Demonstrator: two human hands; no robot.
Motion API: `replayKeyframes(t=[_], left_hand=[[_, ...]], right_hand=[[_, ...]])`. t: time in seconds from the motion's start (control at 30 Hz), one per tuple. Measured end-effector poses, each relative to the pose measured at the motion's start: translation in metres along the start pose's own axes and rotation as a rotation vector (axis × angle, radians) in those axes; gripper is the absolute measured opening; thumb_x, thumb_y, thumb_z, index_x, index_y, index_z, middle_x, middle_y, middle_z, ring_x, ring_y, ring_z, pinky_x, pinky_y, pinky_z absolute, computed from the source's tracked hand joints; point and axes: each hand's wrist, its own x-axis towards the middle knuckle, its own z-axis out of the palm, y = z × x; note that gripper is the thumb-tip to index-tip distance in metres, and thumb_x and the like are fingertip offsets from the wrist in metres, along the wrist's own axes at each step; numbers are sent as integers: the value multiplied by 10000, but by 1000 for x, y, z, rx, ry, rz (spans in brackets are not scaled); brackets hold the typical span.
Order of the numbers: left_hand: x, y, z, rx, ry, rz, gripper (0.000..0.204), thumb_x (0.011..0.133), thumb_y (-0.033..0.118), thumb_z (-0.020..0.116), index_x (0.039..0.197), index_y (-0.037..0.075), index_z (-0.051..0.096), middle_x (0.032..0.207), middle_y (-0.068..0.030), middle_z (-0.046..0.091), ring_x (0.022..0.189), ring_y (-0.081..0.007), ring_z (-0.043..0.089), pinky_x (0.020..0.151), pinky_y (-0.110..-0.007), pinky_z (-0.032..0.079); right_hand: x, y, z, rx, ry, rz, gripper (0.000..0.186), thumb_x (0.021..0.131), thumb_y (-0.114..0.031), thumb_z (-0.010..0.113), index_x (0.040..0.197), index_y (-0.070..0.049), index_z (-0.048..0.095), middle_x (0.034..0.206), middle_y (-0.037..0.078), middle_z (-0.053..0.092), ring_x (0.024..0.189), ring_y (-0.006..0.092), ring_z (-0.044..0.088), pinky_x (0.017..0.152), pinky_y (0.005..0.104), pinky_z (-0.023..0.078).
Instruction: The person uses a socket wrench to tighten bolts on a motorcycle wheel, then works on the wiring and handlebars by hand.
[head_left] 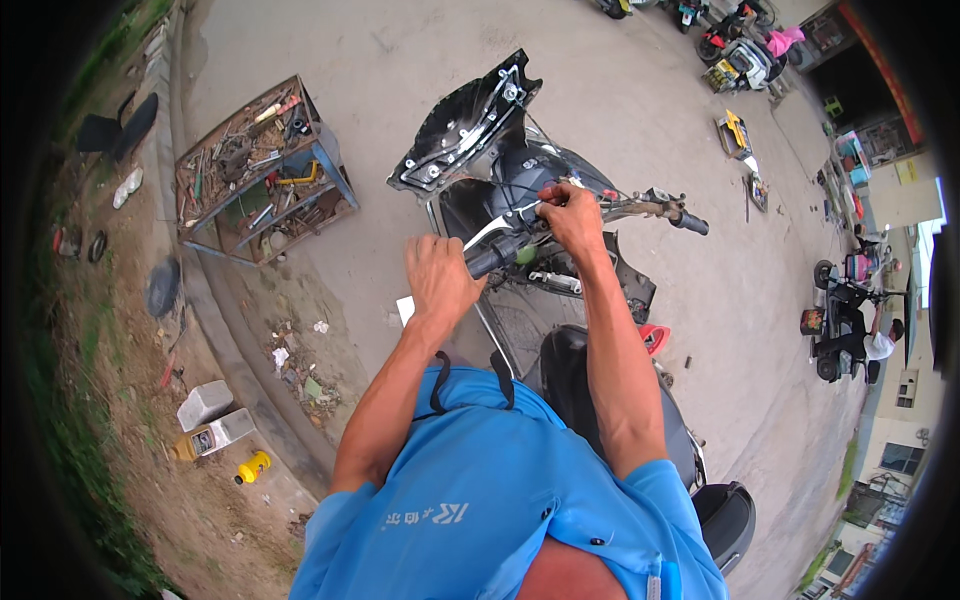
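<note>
Resting left hand point(443, 277) at black grip point(497, 255), poising right hand point(572, 218) by silver lever point(493, 230); cannot tell either closure; lever probably handling stiff, smooth, best grasping mid-blade.

The scene was viewed from the person's head, through the left one of two side-by-side fisheye cameras. The view was directed steeply downward, over the blue shirt point(470, 430) and along the forearms point(380, 405), to the left hand point(440, 280) and right hand point(575, 217), which were shown close, near the middle. The handlebar point(492, 259) was seen from above. Farther off, the building point(903, 405) was bent along the right rim.
</note>
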Motion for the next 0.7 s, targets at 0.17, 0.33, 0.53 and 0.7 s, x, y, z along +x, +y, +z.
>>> replayKeyframes(t=[0.17, 0.33, 0.53, 0.7], left_hand=[[-4, 4, -3, -68, -50, -12, 706, 656, 319, 871, 1196, -35, 586, 1188, -185, 590, 1214, -360, 497, 1140, -588, 252], [6, 7, -10, -2, 66, -55, 742, 629, 299, 890, 1198, -47, 562, 1155, -190, 578, 1198, -364, 503, 1141, -581, 254], [-5, -2, -1, -182, -27, 20, 680, 611, 272, 880, 1136, -44, 588, 1120, -190, 589, 1188, -363, 509, 1135, -587, 259], [13, 1, -29, -190, -195, -85, 935, 671, 340, 859, 1375, -103, 432, 1282, -244, 514, 1365, -391, 379, 1184, -614, 108]], right_hand=[[0, 3, -1, -1, -28, 57, 292, 728, -142, 741, 1000, -35, 749, 877, 78, 740, 809, 176, 697, 765, 303, 536], [-6, 2, 0, 66, 8, 45, 263, 757, -98, 736, 1002, -5, 736, 834, 65, 719, 763, 133, 670, 733, 284, 530], [-18, -9, -5, 78, 3, 135, 241, 787, -13, 746, 1025, -3, 716, 829, 14, 643, 743, 77, 562, 687, 233, 489], [-24, -23, -7, 89, 22, 230, 231, 812, 2, 728, 1042, -10, 706, 860, -1, 619, 758, 65, 544, 697, 219, 468]])
